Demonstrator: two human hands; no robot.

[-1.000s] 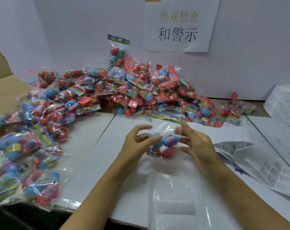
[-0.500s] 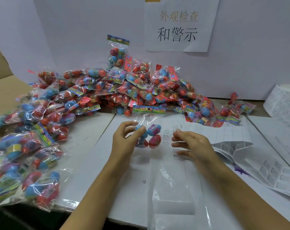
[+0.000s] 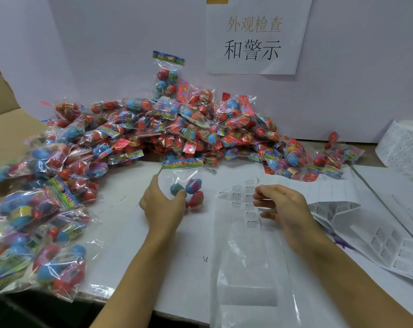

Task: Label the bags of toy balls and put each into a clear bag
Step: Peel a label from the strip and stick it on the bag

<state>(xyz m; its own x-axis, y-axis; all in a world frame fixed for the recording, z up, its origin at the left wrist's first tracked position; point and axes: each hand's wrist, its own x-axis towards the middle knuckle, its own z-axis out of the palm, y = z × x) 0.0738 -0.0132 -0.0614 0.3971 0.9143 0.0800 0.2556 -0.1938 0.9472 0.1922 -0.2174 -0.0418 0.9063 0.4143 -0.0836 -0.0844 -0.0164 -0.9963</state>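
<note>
Now my left hand (image 3: 164, 204) grips a bag of balls (image 3: 185, 185) low down, fingers curled round the balls, its printed header pointing away from me toward the pile (image 3: 153, 129). The bag lies on the white table (image 3: 120, 223), just in front of the pile's near edge. My right hand (image 3: 283, 207) is beside it, apart from the bag, fingertips pinching the edge of a label strip (image 3: 238, 197) with small warning labels. That strip lies over the top of a clear bag (image 3: 245, 268), which is flat on the table between my forearms. More bagged balls are heaped at my left. A label roll (image 3: 404, 145) sits at the far right, loose label sheets (image 3: 366, 228) near it.
</note>
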